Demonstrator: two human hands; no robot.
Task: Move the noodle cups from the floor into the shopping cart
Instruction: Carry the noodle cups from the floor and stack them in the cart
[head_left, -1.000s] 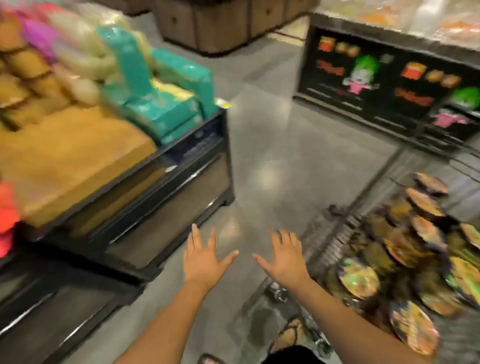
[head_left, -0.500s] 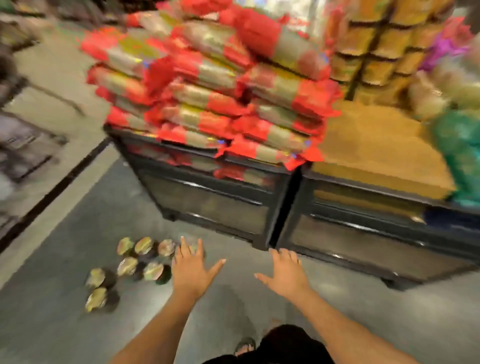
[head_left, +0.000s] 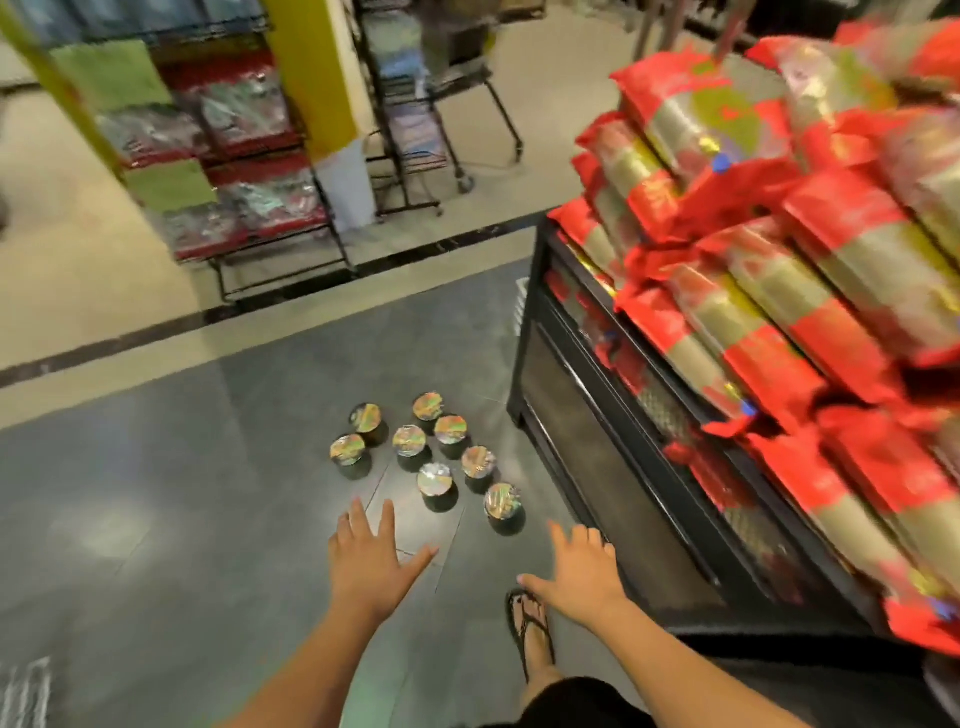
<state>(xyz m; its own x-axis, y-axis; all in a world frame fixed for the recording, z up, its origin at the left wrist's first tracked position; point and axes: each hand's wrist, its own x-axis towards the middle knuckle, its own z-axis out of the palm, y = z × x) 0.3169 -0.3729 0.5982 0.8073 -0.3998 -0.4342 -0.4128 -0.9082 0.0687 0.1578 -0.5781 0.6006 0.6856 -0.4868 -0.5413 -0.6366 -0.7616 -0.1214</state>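
Black-walled noodle cups (head_left: 435, 479) with shiny rainbow-foil lids stand upright in a loose cluster of eight on the grey floor (head_left: 156, 467), just beside the dark display stand (head_left: 597, 415) piled with red-and-gold bags (head_left: 753, 312). The left hand (head_left: 371, 556) and right hand (head_left: 576, 564) hover short of the nearest cups, fingers spread flat, holding nothing. Half a second earlier the cups sat at the lower left of the view, beside the left hand. Now they lie straight ahead of both hands, and the bags fill the right side.
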